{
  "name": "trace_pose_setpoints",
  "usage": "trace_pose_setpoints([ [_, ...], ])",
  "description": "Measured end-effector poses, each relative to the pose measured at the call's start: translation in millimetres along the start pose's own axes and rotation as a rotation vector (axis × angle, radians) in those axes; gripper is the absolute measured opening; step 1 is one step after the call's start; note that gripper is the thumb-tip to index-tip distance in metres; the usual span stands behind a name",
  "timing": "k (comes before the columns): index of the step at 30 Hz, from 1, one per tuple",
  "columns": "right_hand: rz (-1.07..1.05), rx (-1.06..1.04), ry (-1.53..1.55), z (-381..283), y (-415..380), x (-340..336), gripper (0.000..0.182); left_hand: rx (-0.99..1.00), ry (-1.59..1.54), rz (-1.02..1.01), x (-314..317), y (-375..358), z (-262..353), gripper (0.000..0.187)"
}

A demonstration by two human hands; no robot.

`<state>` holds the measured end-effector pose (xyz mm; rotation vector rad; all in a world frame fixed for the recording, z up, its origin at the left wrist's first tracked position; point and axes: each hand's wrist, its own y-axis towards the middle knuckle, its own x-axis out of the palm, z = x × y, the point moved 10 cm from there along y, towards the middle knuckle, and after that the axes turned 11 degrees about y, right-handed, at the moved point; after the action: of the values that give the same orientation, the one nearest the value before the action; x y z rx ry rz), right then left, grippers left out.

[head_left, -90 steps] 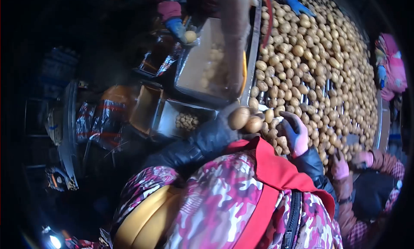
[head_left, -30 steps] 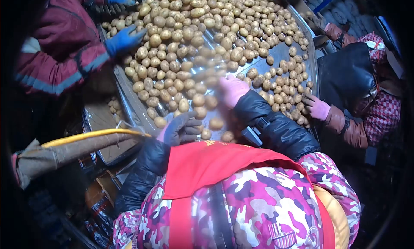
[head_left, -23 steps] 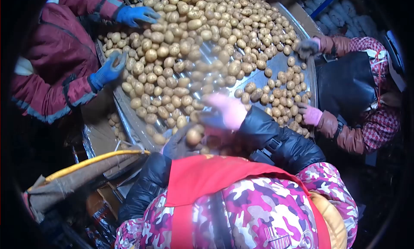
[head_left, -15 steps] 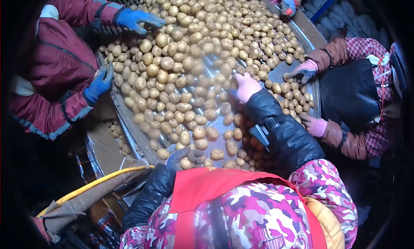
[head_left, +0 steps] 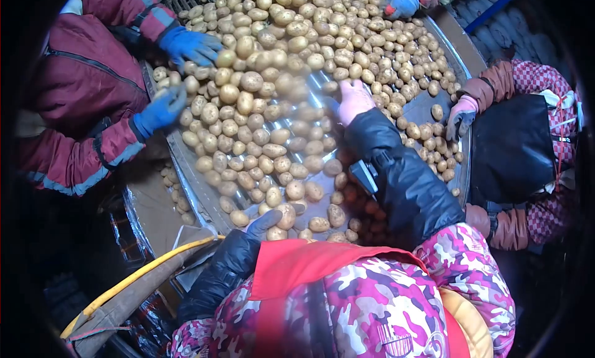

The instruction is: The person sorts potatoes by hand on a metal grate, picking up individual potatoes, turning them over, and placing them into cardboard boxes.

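My left hand (head_left: 265,223), in a greyish glove, is at the near edge of the sorting table (head_left: 319,203). Its fingers are closed around a potato (head_left: 286,216), with one fingertip showing beyond it. Farther out, my right hand (head_left: 355,102), in a pink glove with a bluish palm side, reaches into the heap of potatoes (head_left: 297,28). The fingers point away from me and the thumb stands apart to the left; nothing shows in its grasp. Bare metal rollers (head_left: 317,85) show just left of that hand. Some potatoes around it look blurred.
On the left, a person's blue-gloved hands (head_left: 191,46) touch the heap. Another person's pink-gloved hand (head_left: 462,115) is at the right rim, and a blue glove (head_left: 403,3) is at the far side. A yellow-edged bar (head_left: 139,274) lies at my left.
My left hand has moved slightly right and up, now around a potato. My right hand has shifted slightly upward. The left co-worker's lower hand has moved onto the potatoes.
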<state>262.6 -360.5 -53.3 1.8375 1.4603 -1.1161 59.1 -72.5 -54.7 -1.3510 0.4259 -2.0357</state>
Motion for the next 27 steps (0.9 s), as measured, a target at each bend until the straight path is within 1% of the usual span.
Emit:
trace_pose_setpoints([
  [1,-0.027,0.02,0.024,2,1,-1,0.048,-0.032,-0.047,0.002,14,-7,8,0.065],
  [2,-0.057,0.048,0.047,8,-2,-1,0.048,-0.04,-0.065,-0.023,13,-6,4,0.065],
  [3,-0.155,0.08,0.083,16,-6,0,0.048,-0.049,-0.083,-0.047,11,-4,1,0.066],
  [5,-0.168,0.075,0.062,25,-17,-1,0.049,0.005,-0.046,-0.15,-32,20,-23,0.067],
  [7,-0.181,0.063,0.018,26,-19,5,0.049,0.03,-0.04,-0.181,-38,27,-26,0.072],
  [9,-0.109,0.158,0.226,34,-32,-2,0.046,0.062,-0.033,-0.192,-40,25,-26,0.076],
  [10,-0.076,0.202,0.334,27,-48,-8,0.044,0.08,-0.029,-0.184,-39,24,-25,0.078],
  [11,-0.046,0.252,0.554,8,-70,-19,0.041,0.097,-0.036,-0.175,-38,24,-20,0.079],
  [13,0.009,0.052,0.675,-17,-95,-10,0.034,0.14,-0.07,-0.108,-25,15,-1,0.081],
  [14,0.029,-0.179,0.57,-43,-108,-5,0.031,0.147,-0.105,-0.072,-24,10,-1,0.081],
  [15,-0.239,-0.154,0.602,-50,-122,24,0.036,0.165,-0.143,-0.128,-33,16,-5,0.08],
  [16,-0.496,-0.133,0.629,-88,-137,27,0.04,0.183,-0.152,-0.131,-34,18,-2,0.079],
  [17,-0.54,-0.098,0.56,-112,-135,16,0.038,0.161,-0.157,-0.044,-27,9,2,0.079],
  [18,-0.474,-0.243,0.503,-123,-115,18,0.038,0.141,-0.163,0.046,-20,0,8,0.079],
  [19,-0.383,-0.274,0.54,-125,-89,27,0.037,0.103,-0.115,0.082,-23,1,6,0.078],
  [21,-0.269,-0.434,0.449,-146,-42,47,0.035,0.022,-0.024,0.161,-34,4,1,0.078],
  [22,-0.24,-0.559,0.319,-169,-26,55,0.034,0.021,-0.082,0.142,-43,10,-6,0.078],
  [24,-0.32,-0.525,0.097,-201,-13,82,0.039,0.023,-0.19,0.105,-71,30,-30,0.079],
  [25,-0.348,-0.53,-0.039,-216,-8,95,0.042,0.018,-0.216,0.205,-72,23,-31,0.084],
  [27,-0.309,-0.404,-0.077,-220,-12,96,0.039,-0.074,-0.27,0.157,-85,33,-52,0.087],
])
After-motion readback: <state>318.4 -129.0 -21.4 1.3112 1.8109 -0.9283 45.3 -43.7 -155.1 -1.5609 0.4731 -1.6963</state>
